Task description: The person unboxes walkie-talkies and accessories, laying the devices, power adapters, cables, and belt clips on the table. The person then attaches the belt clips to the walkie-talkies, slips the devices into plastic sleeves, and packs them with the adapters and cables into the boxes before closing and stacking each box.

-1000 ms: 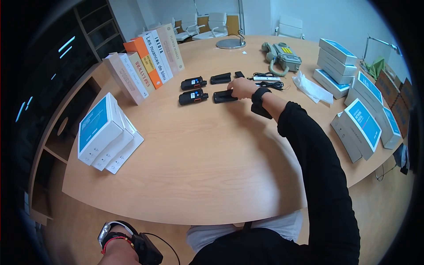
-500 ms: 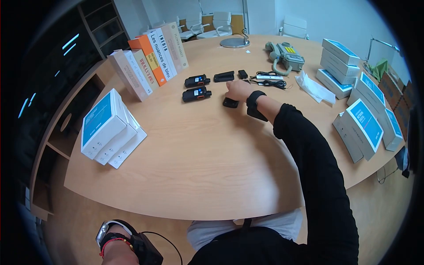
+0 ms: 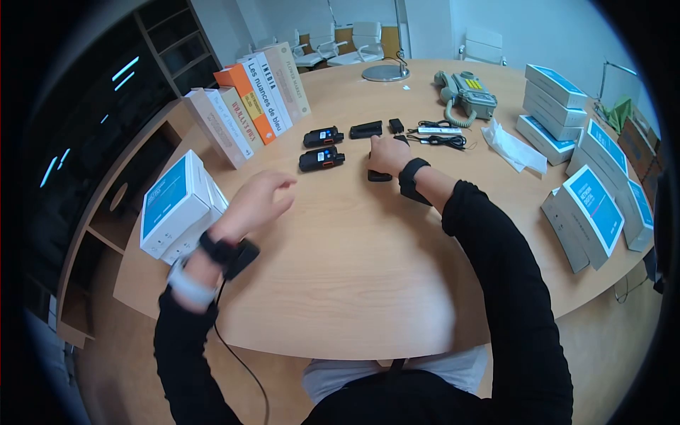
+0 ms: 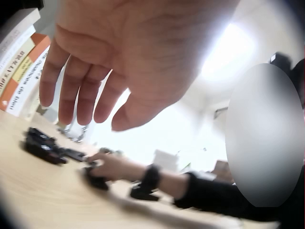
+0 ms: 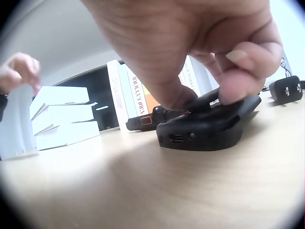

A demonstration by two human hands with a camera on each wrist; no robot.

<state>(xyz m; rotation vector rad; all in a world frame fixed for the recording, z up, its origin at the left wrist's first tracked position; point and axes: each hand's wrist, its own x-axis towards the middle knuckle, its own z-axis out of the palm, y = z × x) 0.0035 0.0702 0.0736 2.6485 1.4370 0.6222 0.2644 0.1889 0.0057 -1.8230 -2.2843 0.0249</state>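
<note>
My right hand point(image 3: 391, 152) pinches the raised upper part of a black charging cradle point(image 5: 200, 136) with thumb and fingers. The cradle rests on the tabletop, and its end with a small port shows in the right wrist view. In mid-air over the left of the table is my left hand point(image 3: 256, 202), holding nothing, its fingers point(image 4: 69, 98) extended. Two black handheld devices point(image 3: 321, 159) with orange-edged buttons lie left of the right hand. Just behind that hand are a second black cradle point(image 3: 366, 129) and a small black power adapter point(image 3: 396, 125).
Black cables point(image 3: 446, 140) lie right of the adapter, near a crumpled white tissue point(image 3: 513, 146). White-and-blue boxes point(image 3: 166, 202) are stacked at the left, more boxes point(image 3: 556, 106) at the right. Books point(image 3: 265, 95) stand at the back left; a corded phone point(image 3: 471, 98) sits farther back.
My left hand has risen from the bottom edge to over the table beside the left boxes. My right hand has drawn the cradle slightly toward me and to the right. The view has shifted slightly.
</note>
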